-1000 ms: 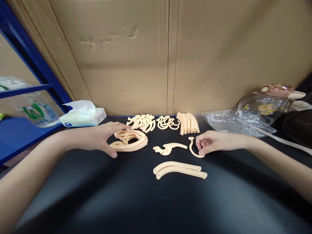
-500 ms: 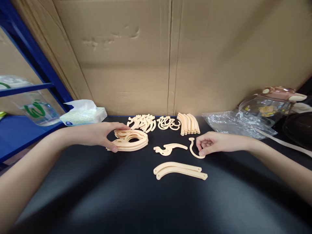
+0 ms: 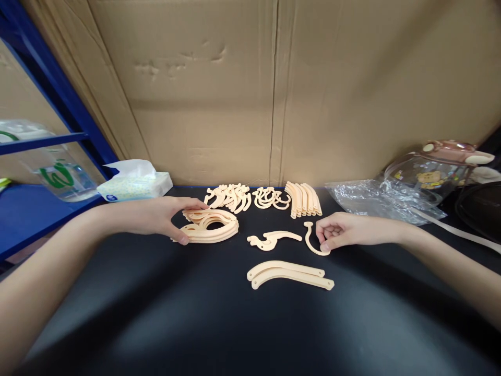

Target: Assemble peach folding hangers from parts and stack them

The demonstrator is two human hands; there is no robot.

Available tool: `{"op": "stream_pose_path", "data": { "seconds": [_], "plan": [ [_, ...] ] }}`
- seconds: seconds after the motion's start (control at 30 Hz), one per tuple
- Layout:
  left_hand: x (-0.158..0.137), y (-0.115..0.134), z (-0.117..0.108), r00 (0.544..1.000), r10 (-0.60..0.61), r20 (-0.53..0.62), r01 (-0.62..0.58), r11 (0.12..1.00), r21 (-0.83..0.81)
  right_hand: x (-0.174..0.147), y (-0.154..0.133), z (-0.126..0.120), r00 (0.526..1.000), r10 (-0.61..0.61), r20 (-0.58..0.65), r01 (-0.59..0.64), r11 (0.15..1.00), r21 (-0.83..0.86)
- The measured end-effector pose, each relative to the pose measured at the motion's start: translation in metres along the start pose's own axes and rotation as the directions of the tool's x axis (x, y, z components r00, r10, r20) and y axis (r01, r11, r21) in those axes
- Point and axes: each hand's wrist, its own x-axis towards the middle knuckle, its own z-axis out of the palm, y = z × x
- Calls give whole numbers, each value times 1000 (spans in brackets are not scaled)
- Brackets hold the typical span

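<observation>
Toward the near edge of the tabletop (image 3: 250, 334), two curved strips (image 3: 290, 273) lie left to right. Beyond them, the right hand (image 3: 341, 228) pinches the near end of a slim hooked piece (image 3: 308, 239), which lies to its left, long axis slanting away leftward. Well apart, the left hand (image 3: 158, 215) clasps the left end of a looped stack (image 3: 217, 237).

Head-worn view | faces forward, down over black tabletop (image 3: 219, 318) | left hand (image 3: 162, 216), right hand (image 3: 344, 230) near | cardboard (image 3: 203, 120) beyond
</observation>
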Motion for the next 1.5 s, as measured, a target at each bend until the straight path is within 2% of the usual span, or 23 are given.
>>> {"op": "stream_pose_path", "data": {
  "seconds": [0.1, 0.17, 0.27, 0.33, 0.4, 0.43, 0.53, 0.63, 0.73, 1.03, 1.27, 1.37, 1.43, 1.5],
  "plan": [
    [-3, 2, 0, 999, 32, -39, -31, 999, 13, -1, -3, -1, 998, -6, -55, 5, 1000, -24],
    [-4, 10, 0, 994, 48, -93, -46, 999, 22, -1, -5, -1, 983, -42, -180, 24, 995, -99],
    [-6, 32, 5, 959, 145, -245, -148, 989, 5, 0, -8, 2, 902, -152, -403, -24, 916, -400],
    [-6, 48, 14, 906, 271, -325, -281, 960, 16, 1, -11, 6, 856, -253, -450, -63, 814, -577],
    [-7, 56, 25, 863, 361, -353, -346, 932, 107, 1, -13, 11, 846, -333, -416, -64, 712, -699],
    [-6, 57, 30, 858, 377, -349, -343, 926, 158, 1, -14, 13, 850, -355, -390, -64, 664, -745],
    [-4, 47, 39, 884, 351, -308, -285, 928, 239, 2, -14, 19, 863, -378, -335, -80, 553, -829],
    [-1, 30, 35, 926, 290, -241, -243, 947, 208, 3, -12, 20, 865, -385, -323, -84, 523, -848],
    [1, 24, 24, 945, 267, -189, -241, 959, 147, 3, -10, 19, 868, -377, -324, -97, 511, -854],
    [2, 33, 17, 935, 323, -146, -323, 946, 22, 3, -13, 20, 870, -383, -310, -85, 504, -859],
    [6, 26, 19, 936, 308, -168, -297, 951, 88, 6, -9, 22, 873, -384, -301, -108, 448, -887],
    [4, 40, 24, 909, 315, -273, -291, 948, 127, 6, -11, 24, 871, -402, -282, -130, 366, -921],
    [1, 57, 30, 864, 363, -349, -352, 931, 95, 6, -13, 25, 865, -426, -266, -139, 305, -942],
    [-2, 76, 39, 845, 409, -344, -421, 906, 43, 7, -15, 27, 855, -451, -255, -144, 267, -953]
  ]
}}
